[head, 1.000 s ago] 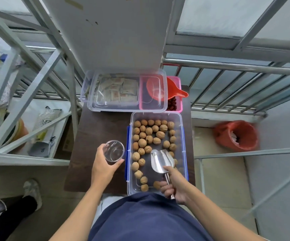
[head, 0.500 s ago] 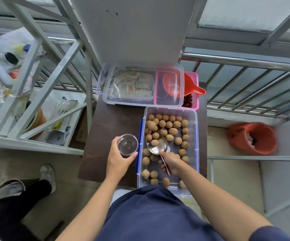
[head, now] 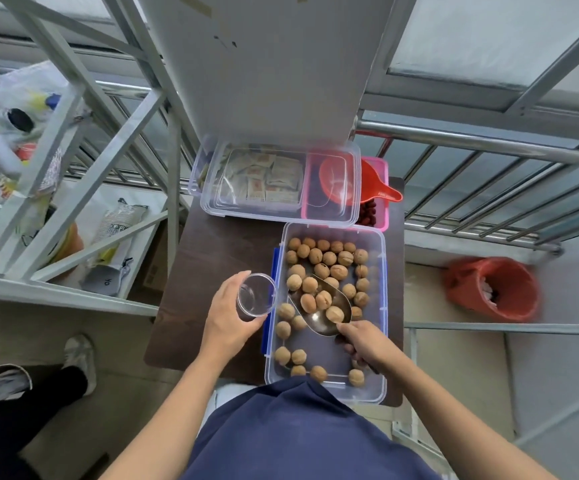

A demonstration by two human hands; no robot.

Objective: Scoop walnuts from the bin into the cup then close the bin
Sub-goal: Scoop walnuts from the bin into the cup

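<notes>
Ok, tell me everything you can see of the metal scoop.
The metal scoop is shiny, silvery and rounded, with an open front pointing away from the person. It sits inside the clear walnut bin, tilted, and carries about four walnuts. The right hand grips its handle, which is mostly hidden. The clear cup, in the left hand, waits beside it.

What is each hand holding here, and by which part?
The left hand holds the clear cup around its side. The right hand grips the metal scoop by its handle, walnuts in the bowl.
</notes>
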